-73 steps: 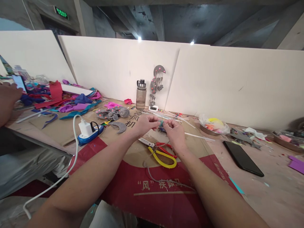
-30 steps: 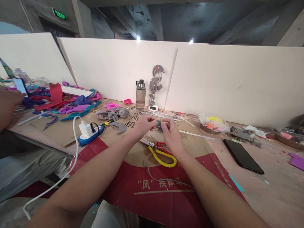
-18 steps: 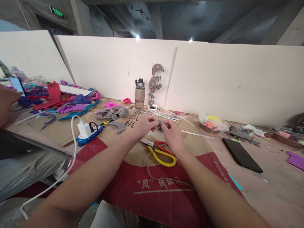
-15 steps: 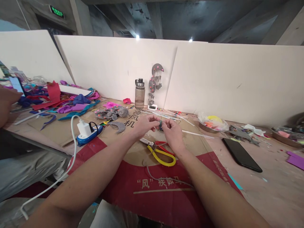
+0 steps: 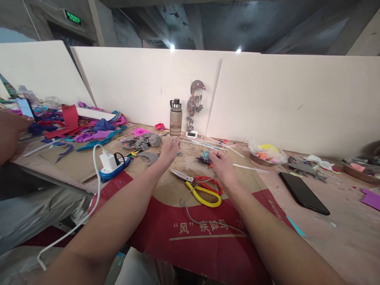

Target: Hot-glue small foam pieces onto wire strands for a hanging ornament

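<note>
My left hand [image 5: 171,149] is raised over the cardboard with its fingers curled together; what it holds, if anything, is too small to name. To its right, my right hand [image 5: 220,161] pinches a small teal piece [image 5: 206,154] above a dark little pile. Between my forearms lie scissors [image 5: 197,188] with one yellow and one red handle, blades pointing up and left. A grey cord [image 5: 208,222] crosses the red part of the cardboard [image 5: 190,257].
Behind my hands stand a water bottle [image 5: 175,118] and a grey moon ornament [image 5: 197,99]. A white charger [image 5: 108,160] sits left, a phone [image 5: 303,193] right. Colourful scraps [image 5: 97,130] lie at the back left, near another person's hand [image 5: 12,128].
My hands were together around a small piece. My left hand has moved away to the left and up; my right hand has shifted slightly right, and the scissors show more fully.
</note>
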Demonstrator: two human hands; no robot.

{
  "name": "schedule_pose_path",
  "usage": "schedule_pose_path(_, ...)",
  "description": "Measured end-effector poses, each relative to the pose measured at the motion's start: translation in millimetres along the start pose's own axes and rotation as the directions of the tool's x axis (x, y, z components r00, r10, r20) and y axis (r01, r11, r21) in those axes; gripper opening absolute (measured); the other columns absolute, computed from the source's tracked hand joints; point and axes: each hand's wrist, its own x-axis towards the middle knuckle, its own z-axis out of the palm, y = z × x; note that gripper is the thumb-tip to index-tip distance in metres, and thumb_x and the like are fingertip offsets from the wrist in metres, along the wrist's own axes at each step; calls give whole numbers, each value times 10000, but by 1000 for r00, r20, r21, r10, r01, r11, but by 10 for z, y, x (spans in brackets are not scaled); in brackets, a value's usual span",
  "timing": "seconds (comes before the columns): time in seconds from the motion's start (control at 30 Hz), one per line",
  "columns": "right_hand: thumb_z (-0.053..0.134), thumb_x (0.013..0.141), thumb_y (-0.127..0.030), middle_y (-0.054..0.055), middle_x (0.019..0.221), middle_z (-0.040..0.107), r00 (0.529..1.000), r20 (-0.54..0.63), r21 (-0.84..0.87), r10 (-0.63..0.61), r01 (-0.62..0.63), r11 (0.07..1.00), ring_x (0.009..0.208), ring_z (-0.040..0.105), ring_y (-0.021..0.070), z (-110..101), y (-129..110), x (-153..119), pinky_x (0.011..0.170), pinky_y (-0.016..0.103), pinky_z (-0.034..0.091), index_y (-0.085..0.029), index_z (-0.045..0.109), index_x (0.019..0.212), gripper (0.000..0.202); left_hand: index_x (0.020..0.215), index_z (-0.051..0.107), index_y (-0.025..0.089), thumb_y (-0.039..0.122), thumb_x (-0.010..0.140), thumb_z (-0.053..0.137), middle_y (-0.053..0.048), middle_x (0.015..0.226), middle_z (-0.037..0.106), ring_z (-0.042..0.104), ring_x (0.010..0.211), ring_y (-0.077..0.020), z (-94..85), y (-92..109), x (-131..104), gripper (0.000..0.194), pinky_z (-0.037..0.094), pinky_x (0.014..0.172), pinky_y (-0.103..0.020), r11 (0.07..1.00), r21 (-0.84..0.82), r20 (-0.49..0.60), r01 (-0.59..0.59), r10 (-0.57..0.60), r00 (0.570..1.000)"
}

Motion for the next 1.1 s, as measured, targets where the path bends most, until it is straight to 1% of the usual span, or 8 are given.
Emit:
schedule_pose_path(0.1, 583, 686, -399, -83, 494, 376, 1000, 0, 4, 19, -19, 1000, 466, 259, 76, -14, 13, 10, 484, 235, 242, -194, 527, 637, 218, 528, 325, 199, 217, 791, 422, 31, 479, 325, 282, 464, -94, 22, -53, -15, 281, 192, 467, -254, 977, 182, 23, -107, 105, 994)
schedule_pose_path(0.2, 583, 688, -397, -82, 495, 382, 1000, 2, -11, 9, -9, 1000, 467, 265, 76, -21, 32, 20, 488, 235, 248, -192, 530, 640, 216, 532, 303, 203, 245, 810, 430, 31, 485, 326, 282, 468, -94, 33, -86, -10, 308, 193, 467, -251, 973, 213, 36, -87, 81, 996)
schedule_pose_path(0.43, 571, 693, -393, -75, 513, 403, 1000, 4, -45, 2, -1, 999, 472, 282, 78, -22, 57, 31, 492, 231, 265, -186, 546, 658, 211, 573, 265, 214, 285, 792, 433, 69, 453, 229, 157, 402, -60, 42, -70, 1, 285, 115, 424, -213, 995, -56, 131, 85, -77, 988)
schedule_pose_path(0.57, 572, 693, -382, -72, 514, 410, 1000, 2, -55, -2, 2, 999, 474, 296, 77, -28, 71, 43, 492, 224, 270, -184, 556, 664, 201, 597, 268, 215, 291, 795, 438, 86, 435, 208, 108, 381, -41, 40, -54, 4, 272, 72, 417, -189, 977, -180, 188, 109, -75, 979)
schedule_pose_path(0.73, 580, 685, -377, -75, 510, 399, 1000, -11, -40, 13, -13, 999, 465, 276, 74, -30, 101, 54, 480, 223, 258, -187, 552, 659, 195, 620, 299, 215, 425, 840, 489, 105, 418, 203, 106, 360, -34, 54, -42, 8, 359, 75, 397, -172, 966, -233, 256, 108, -46, 966)
schedule_pose_path(0.83, 571, 687, -383, -80, 503, 381, 999, -24, -54, 24, -25, 998, 458, 260, 76, -33, 115, 58, 470, 226, 243, -194, 544, 662, 192, 616, 372, 200, 489, 827, 531, 93, 422, 283, 183, 351, -32, 57, -48, 11, 392, 127, 377, -168, 974, -219, 266, 56, 5, 964)
schedule_pose_path(0.93, 566, 686, -392, -80, 507, 385, 999, -23, -67, 30, -31, 997, 454, 262, 79, -36, 120, 63, 467, 231, 243, -197, 549, 675, 196, 659, 541, 162, 491, 742, 646, 40, 513, 489, 378, 409, -45, 61, -69, 18, 355, 274, 396, -171, 985, -171, 241, 28, 14, 971)
schedule_pose_path(1.1, 555, 693, -423, -74, 522, 424, 999, -32, -90, 13, -16, 996, 461, 286, 83, -38, 123, 77, 477, 234, 262, -195, 565, 688, 227, 752, 675, 138, 413, 557, 805, -20, 699, 651, 581, 628, -103, 70, -81, 14, 361, 474, 590, -236, 975, -220, 182, 23, 17, 983)
